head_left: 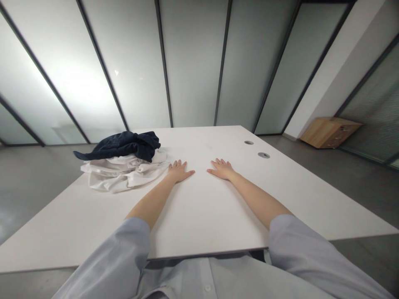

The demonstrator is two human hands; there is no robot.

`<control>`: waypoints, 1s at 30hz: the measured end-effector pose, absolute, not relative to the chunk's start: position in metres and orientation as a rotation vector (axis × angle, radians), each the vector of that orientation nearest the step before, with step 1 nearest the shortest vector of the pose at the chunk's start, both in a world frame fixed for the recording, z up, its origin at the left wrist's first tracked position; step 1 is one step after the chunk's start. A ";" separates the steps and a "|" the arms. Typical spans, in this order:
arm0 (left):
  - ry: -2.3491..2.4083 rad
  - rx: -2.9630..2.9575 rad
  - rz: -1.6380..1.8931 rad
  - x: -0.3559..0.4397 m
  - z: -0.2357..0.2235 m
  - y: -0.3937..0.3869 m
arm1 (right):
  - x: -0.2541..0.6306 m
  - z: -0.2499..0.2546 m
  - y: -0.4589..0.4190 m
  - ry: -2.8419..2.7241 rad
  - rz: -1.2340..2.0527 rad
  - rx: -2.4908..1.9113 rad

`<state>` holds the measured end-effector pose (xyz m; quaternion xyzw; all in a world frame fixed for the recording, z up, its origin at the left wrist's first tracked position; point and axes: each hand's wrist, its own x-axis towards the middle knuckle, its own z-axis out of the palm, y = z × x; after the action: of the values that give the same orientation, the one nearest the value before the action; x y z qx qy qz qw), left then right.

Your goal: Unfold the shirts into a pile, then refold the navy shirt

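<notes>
The white cloth [124, 176] lies rumpled on the left part of the white table [208, 216], with the dark blue garment [124, 143] bunched on top of it. The heap covers a stretch of the table's left edge; how far it overhangs, if at all, cannot be told. One tapered end of the dark garment points out to the left past the white folds.

Just right of the heap, the left hand [179, 171] rests palm down on the table, fingers spread. Its outer fingers are at the cloth's right border; whether they touch it is unclear. The right hand [221, 169] also lies palm down with fingers spread, apart from the left, the two thumbs pointing toward each other across a strip of tabletop.

White surface runs from the hands to the far edge, and forward between the forearms to the near edge, where the grey shirt [193, 274] is. To the right, a wide stretch reaches the slanting right edge, with two round inserts [263, 155] set near it. Beyond stand frosted panels [193, 62] and, on the floor at right, a wooden cabinet [327, 132].
</notes>
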<state>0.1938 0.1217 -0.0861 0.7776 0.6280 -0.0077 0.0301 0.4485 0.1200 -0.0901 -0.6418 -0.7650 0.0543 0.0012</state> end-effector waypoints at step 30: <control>1.927 2.393 -0.026 0.193 -0.085 0.121 | 0.449 -0.091 0.121 -2.403 0.137 -2.004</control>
<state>0.1934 0.1208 -0.0852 0.7783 0.6268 -0.0084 0.0346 0.4490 0.1213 -0.0915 -0.6398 -0.7673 0.0439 0.0048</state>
